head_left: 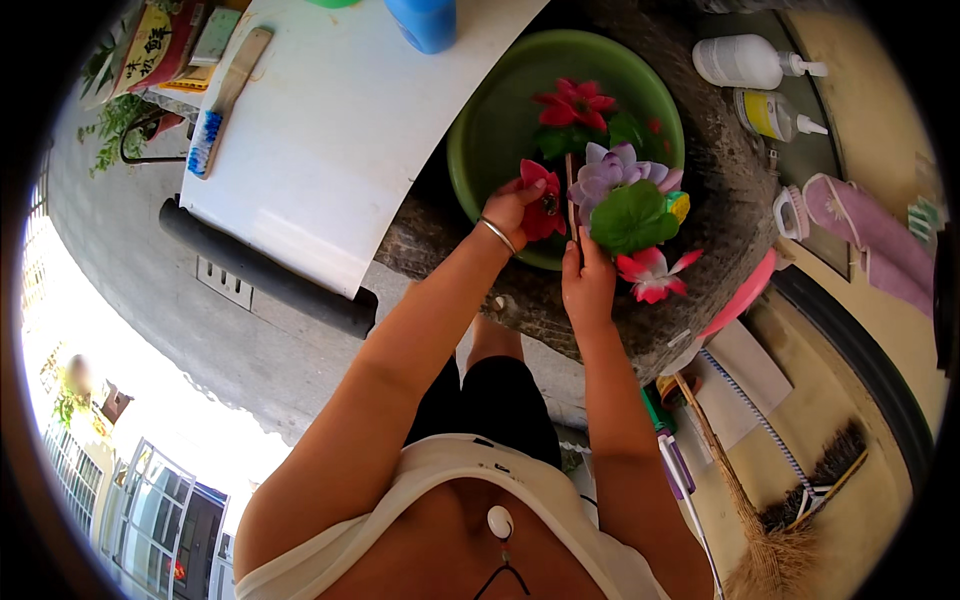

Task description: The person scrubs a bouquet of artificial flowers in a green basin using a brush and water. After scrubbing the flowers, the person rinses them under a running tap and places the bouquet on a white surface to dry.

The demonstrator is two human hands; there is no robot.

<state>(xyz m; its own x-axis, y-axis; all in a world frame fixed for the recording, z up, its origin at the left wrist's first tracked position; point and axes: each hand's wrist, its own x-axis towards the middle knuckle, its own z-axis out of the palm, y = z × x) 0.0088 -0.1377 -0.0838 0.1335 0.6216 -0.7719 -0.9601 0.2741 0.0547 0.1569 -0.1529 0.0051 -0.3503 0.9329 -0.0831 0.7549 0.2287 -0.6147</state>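
My left hand (508, 212), a metal bangle at its wrist, pinches a red artificial flower (543, 203) over the near left rim of a round green basin (456, 150). My right hand (590, 278) is closed around the lower end of a thin brown stick (572, 190), which points away from me beside that flower. Another red flower (577, 103) with dark green leaves lies in the basin. Close to my right hand are a pale purple flower (600, 178), a round green leaf (632, 218), a yellow item (678, 206) and a red-and-white flower (655, 274).
The basin rests on a rough dark stone-like block (735, 210). Left of it stands a white tabletop (310, 130) with a blue-bristled brush (206, 142) and a blue container (427, 22). A white pump bottle (738, 62), yellow-labelled bottle (768, 115) and straw broom (760, 540) are at right.
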